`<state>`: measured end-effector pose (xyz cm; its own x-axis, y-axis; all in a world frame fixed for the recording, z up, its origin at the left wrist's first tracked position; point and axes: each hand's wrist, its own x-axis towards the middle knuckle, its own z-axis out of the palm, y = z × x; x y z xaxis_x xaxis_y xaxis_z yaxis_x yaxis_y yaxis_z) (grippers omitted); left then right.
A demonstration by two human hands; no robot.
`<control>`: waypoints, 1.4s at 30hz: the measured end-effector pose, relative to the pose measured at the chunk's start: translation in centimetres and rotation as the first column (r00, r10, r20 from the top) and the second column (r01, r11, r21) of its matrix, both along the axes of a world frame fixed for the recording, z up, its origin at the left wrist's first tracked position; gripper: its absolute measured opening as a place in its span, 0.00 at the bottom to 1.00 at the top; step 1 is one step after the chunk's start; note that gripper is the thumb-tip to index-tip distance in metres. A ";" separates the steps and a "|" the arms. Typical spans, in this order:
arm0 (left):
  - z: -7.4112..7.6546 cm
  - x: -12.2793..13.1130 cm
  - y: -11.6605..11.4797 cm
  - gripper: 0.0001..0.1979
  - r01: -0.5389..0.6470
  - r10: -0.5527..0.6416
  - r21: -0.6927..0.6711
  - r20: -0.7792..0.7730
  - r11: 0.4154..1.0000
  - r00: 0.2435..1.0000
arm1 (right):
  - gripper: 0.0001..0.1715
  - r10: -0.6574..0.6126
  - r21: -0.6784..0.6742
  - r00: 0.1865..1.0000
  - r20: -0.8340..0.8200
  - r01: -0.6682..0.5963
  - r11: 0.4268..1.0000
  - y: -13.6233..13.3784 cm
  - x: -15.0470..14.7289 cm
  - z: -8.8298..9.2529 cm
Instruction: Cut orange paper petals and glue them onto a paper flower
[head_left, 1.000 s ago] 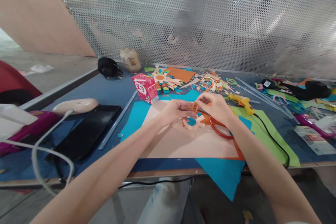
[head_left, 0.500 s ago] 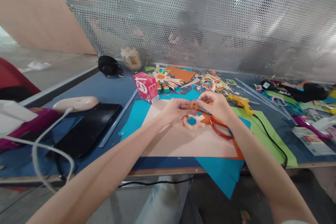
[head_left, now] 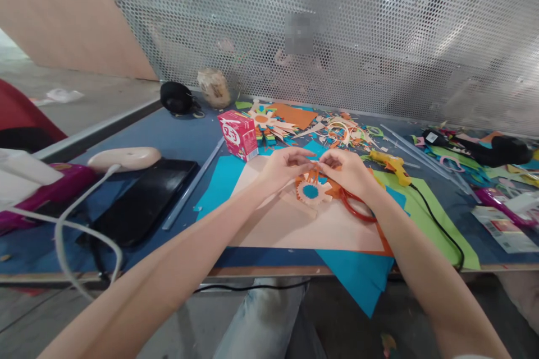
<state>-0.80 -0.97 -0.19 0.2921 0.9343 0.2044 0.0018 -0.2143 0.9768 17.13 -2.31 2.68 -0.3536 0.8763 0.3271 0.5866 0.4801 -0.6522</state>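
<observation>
Between the fingertips of my left hand (head_left: 290, 167) and my right hand (head_left: 343, 169) is a small strip of orange paper (head_left: 312, 173), pinched from both sides. Just below it lies a fringed paper ring (head_left: 301, 193) in peach and orange, with blue showing through its middle. Scissors with red-orange handles (head_left: 357, 207) rest under my right wrist; their blades are hidden by the hand. Orange cut paper (head_left: 332, 187) lies beside the ring. All of this is over a large peach paper sheet (head_left: 269, 230).
A pink box (head_left: 238, 136) stands behind my left hand. Paper scraps (head_left: 343, 130) pile up at the back. To the right, a yellow glue gun (head_left: 391, 164) trails its cord across green paper (head_left: 438, 219). A black phone (head_left: 143, 202) lies left, near a white cable (head_left: 59, 235).
The orange strip, looped up between my hands before, now hangs lower with its slits showing downward. My fingertips have come closer together. The view has shifted slightly.
</observation>
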 end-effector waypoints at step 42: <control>0.8 -0.6 -0.1 0.15 -0.024 0.216 0.274 -0.695 0.961 0.686 | 0.22 0.062 0.062 0.913 0.403 -0.094 0.994 0.6 -0.8 -2.2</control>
<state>-1.36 -1.09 0.58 0.3263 0.9262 0.1891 0.7172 -0.3729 0.5888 16.29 -1.69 0.45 -0.5353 0.8181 0.2103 0.7488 0.5748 -0.3300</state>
